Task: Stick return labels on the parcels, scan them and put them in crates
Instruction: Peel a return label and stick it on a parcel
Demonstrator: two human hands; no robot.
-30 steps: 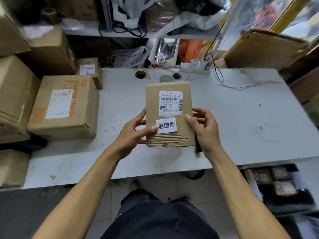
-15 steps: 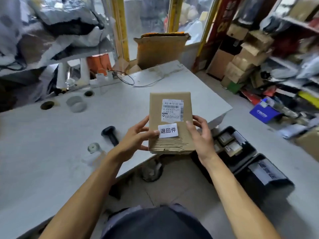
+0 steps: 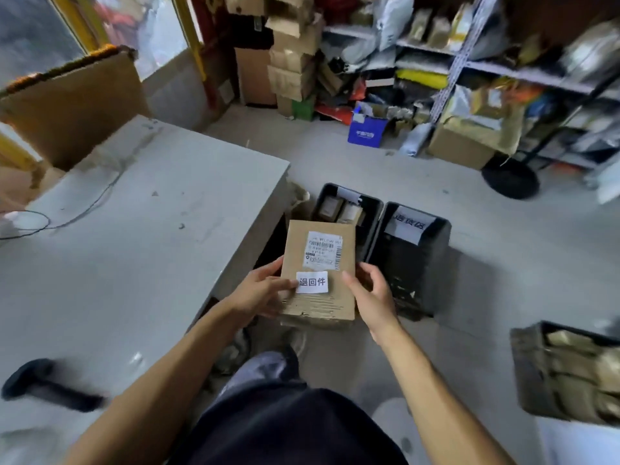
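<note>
Head view showed the cardboard parcel (image 3: 318, 273) clasped at its sides by left hand (image 3: 260, 292) and right hand (image 3: 370, 293), return label (image 3: 312, 282) upward; it hung above the black crates (image 3: 416, 260), presumably for dropping in.

Left hand (image 3: 265, 290), right hand (image 3: 370, 293) gripping

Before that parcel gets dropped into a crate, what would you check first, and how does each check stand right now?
1. Return label stuck on parcel: ok.
2. Left hand and right hand both grip the parcel: ok.
3. Parcel scanned: cannot tell; scanner lies on the table.
4. Left crate has room: cannot tell, parcel hides much of it.
5. Right crate has room: ok, looks empty.
</note>
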